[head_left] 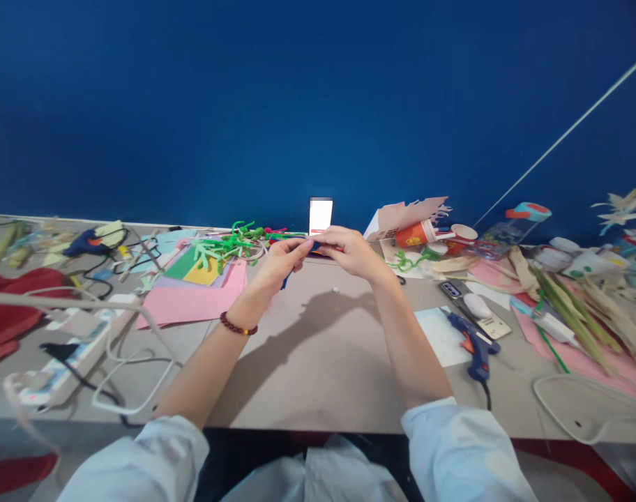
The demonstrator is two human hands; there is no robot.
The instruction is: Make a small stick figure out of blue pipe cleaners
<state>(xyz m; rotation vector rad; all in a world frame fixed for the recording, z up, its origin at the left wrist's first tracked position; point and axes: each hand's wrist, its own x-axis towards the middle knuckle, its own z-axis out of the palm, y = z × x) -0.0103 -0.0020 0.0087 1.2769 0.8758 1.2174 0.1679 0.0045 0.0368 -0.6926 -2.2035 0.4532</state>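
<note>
My left hand [286,259] and my right hand [346,249] meet over the far part of the table, fingers pinched close together. Between them is a small dark blue strip [314,245], mostly covered by the fingers. One end of it hangs below my left hand, and I cannot make out its exact kind. Just behind the hands, a phone [321,215] with a lit white screen stands upright against the blue wall. Green fuzzy pipe cleaners [239,240] lie left of my left hand, on coloured paper sheets.
Pink paper [192,300] lies at left, beside a white power strip [80,352] with tangled cables. On the right are a blue glue gun [472,341], a dark phone [457,293], a red paper cup [415,235] and dried husks [574,307]. The blue wall [318,104] closes off the back.
</note>
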